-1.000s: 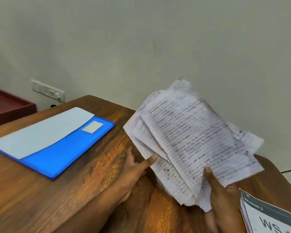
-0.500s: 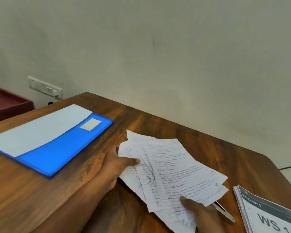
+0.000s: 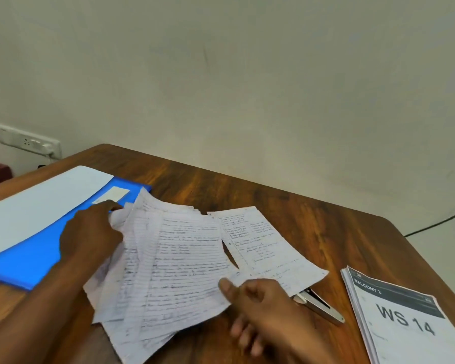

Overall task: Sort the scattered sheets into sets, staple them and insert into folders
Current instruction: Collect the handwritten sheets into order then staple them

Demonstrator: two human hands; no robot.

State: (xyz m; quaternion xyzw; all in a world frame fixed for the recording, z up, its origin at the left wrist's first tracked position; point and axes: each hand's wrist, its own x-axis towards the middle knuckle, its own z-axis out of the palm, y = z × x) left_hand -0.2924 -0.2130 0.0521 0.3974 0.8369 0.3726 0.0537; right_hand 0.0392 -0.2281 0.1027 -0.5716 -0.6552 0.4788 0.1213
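While the handwritten sheets [image 3: 174, 261] are lying fanned and overlapping on the table [image 3: 313, 227], I am pinning their left edge with my left hand [image 3: 90, 235], whose grip is flat and released, fingers stretched over the paper, I judge to stop the pile sliding. My right hand [image 3: 263, 308] is pinching the near right corner of the top sheet between thumb and curled fingers, probably to peel it off for sorting. One separate sheet [image 3: 263, 248] is lying just beside the fan, its near end covering part of the stapler [image 3: 318, 304]. The blue folder [image 3: 37, 253] is lying closed to the left, a pale sheet [image 3: 37, 203] on top; what is inside I cannot tell. A printed booklet stack [image 3: 405, 319] is sitting at the right.
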